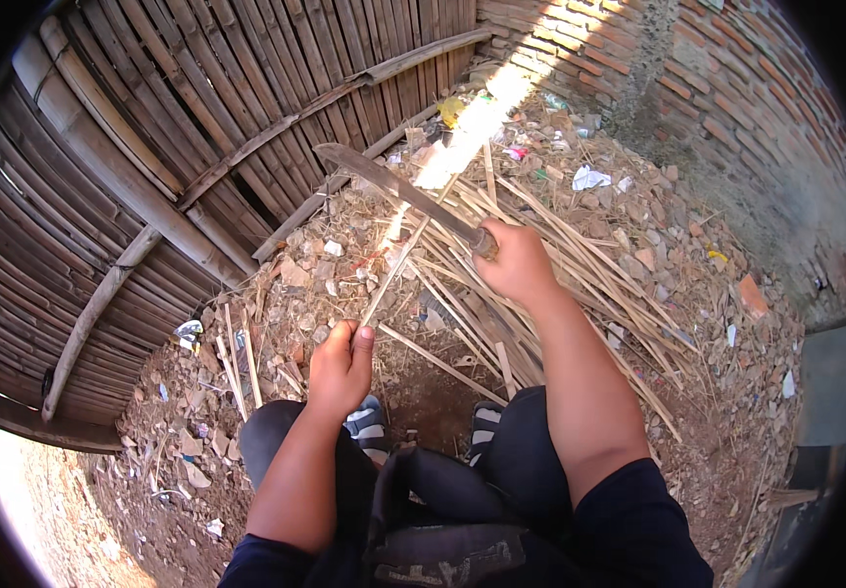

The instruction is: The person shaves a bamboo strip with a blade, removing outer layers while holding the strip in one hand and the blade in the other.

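Note:
My right hand (516, 263) is closed round the wooden handle of a machete (398, 186), whose long dark blade points up and to the left. In my left hand (341, 365) is the near end of a thin bamboo strip (395, 269), gripped with the thumb along it. The strip slants up and to the right, and the blade crosses it near its far part; whether the two touch I cannot tell. Beyond and below my right hand, a loose heap of pale bamboo strips (580, 263) lies on the ground.
A bamboo wall (237, 88) rises at the left, with a brick wall (736, 88) at the far right. Rubble and litter (638, 211) cover the ground. A few strips (237, 363) lie left of my knee. My sandalled feet (368, 421) are between the strips and me.

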`<move>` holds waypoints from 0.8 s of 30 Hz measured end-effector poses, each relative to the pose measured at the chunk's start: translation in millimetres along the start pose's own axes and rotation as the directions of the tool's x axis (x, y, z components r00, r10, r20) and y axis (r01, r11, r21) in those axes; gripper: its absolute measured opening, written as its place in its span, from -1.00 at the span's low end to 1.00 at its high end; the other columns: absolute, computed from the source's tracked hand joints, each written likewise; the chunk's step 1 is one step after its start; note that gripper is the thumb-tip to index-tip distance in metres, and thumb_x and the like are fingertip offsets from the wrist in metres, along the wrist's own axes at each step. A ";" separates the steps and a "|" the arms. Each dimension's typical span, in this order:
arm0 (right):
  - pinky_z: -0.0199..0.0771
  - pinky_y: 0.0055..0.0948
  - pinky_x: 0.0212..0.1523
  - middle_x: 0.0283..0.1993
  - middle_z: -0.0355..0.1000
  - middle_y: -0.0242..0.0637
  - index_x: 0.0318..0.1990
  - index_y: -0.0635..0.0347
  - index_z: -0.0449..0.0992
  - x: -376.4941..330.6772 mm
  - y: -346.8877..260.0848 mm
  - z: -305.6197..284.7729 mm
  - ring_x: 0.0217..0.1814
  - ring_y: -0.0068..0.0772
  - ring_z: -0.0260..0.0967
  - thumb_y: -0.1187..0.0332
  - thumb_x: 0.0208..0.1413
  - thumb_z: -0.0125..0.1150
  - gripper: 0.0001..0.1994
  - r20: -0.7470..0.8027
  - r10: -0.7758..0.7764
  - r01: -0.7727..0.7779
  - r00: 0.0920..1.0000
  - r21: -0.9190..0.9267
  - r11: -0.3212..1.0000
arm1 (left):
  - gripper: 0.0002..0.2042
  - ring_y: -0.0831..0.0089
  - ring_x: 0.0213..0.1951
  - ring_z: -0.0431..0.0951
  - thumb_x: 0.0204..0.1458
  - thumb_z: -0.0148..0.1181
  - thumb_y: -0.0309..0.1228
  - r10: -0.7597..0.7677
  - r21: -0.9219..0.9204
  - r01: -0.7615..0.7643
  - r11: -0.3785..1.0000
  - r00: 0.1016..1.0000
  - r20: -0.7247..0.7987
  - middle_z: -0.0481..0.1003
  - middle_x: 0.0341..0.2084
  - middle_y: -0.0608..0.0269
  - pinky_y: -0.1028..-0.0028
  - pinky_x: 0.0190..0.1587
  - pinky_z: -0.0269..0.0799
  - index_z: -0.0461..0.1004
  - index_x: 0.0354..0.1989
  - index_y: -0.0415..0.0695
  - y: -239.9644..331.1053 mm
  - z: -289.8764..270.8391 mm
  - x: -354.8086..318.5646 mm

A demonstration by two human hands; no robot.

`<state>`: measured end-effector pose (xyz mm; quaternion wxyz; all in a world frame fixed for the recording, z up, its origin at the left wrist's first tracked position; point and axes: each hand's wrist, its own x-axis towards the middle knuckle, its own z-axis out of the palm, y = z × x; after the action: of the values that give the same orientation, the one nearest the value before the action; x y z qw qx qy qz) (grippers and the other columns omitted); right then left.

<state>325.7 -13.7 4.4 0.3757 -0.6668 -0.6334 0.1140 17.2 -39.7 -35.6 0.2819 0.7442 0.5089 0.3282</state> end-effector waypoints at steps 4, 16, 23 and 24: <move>0.52 0.03 -0.22 -0.42 0.53 -0.07 -0.26 0.11 0.56 -7.4 -27.9 13.7 -0.29 0.13 0.54 0.31 -0.08 0.38 -0.78 0.127 -0.224 0.242 0.966 -0.149 0.959 | -0.70 0.26 -0.54 0.49 0.41 0.10 -0.21 -0.002 0.012 0.003 1.000 0.998 -0.061 0.48 -0.60 0.09 0.24 -0.40 0.39 0.50 -0.18 -0.25 1.5 1.6 1.2; 0.56 -0.02 -0.18 -0.33 0.60 -0.04 -0.08 0.04 0.64 -2.4 -17.2 9.6 -0.23 0.09 0.59 0.31 -0.06 0.39 -0.68 0.164 -0.083 0.113 0.983 -0.186 0.976 | -0.67 -0.14 -0.41 0.62 0.31 0.21 -0.17 -0.035 0.129 0.046 0.991 0.995 -0.089 0.58 -0.49 -0.12 0.05 -0.33 0.48 0.52 -0.16 -0.27 16.1 -2.6 -0.4; 0.57 -0.03 -0.16 -0.29 0.61 0.04 0.00 0.06 0.65 9.6 19.5 7.1 -0.20 0.13 0.59 0.31 -0.06 0.42 -0.61 -0.032 0.109 -0.110 0.994 -0.054 0.992 | -0.68 -0.11 -0.42 0.62 0.28 0.25 -0.18 0.004 0.204 0.020 0.979 0.993 -0.119 0.59 -0.46 -0.14 0.04 -0.33 0.49 0.53 -0.15 -0.27 15.0 -4.4 -1.0; 0.57 -0.04 -0.13 -0.26 0.61 0.05 0.07 0.07 0.64 9.5 22.0 8.0 -0.19 0.14 0.59 0.30 -0.05 0.42 -0.56 -0.022 0.090 -0.091 0.996 -0.044 0.995 | -0.67 -0.12 -0.41 0.62 0.28 0.25 -0.18 -0.019 0.181 0.037 0.983 0.995 -0.102 0.59 -0.44 -0.15 0.04 -0.32 0.49 0.53 -0.14 -0.27 19.6 -4.3 -1.0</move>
<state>339.0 -0.2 -12.2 0.3616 -0.7041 -0.6012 0.1099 24.9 -46.7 -18.4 0.1910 0.7423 0.5608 0.3130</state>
